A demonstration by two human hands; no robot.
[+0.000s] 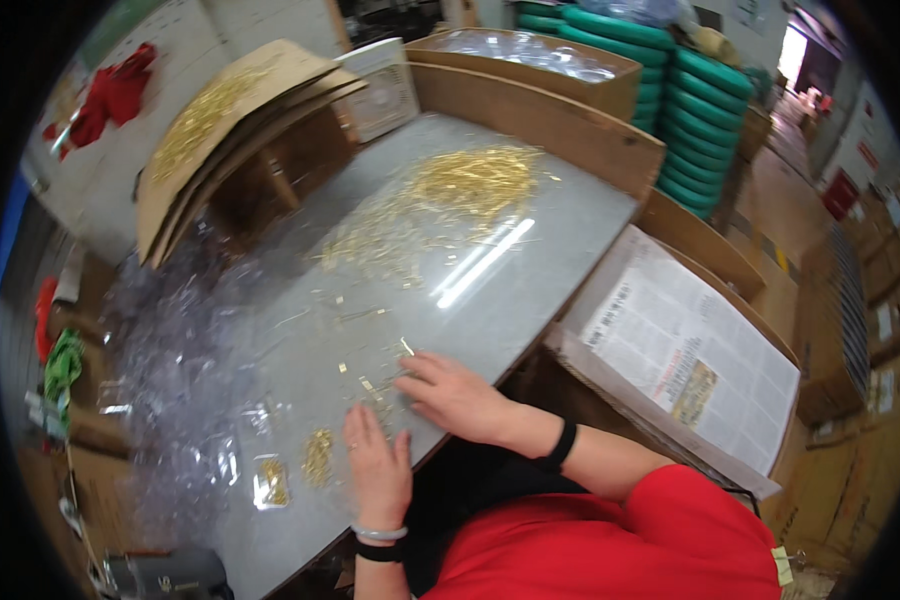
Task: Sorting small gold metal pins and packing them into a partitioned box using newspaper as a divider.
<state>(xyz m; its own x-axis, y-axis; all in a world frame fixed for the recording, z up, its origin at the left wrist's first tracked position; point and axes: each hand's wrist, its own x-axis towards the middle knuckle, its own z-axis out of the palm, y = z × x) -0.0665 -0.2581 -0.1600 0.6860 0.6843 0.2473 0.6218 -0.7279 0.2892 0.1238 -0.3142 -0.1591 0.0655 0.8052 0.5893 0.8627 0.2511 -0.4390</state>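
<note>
My left hand (pixel 378 462) lies on the grey table (pixel 300 540) near its front edge, fingers stretched out and thumb apart. A bracelet and a black band circle that wrist. My right hand (pixel 457 400) reaches in from the right, its fingers extended over a few loose gold-coloured metal pieces (pixel 370 388). Nothing shows in either hand, though what lies under the fingers is hidden. Left of my left hand sits a small pile of gold-coloured pieces (pixel 317 457). Beside it, a small clear plastic box (pixel 271 484) contains more of them.
A large gold-coloured heap (pixel 475 183) spreads across the table's far part. Many clear plastic packages (pixel 175 400) crowd the left side. Stacked cardboard sheets (pixel 240 120) stand at far left. On the right are a newspaper-covered box (pixel 670 350) and green coiled hoses (pixel 700 130).
</note>
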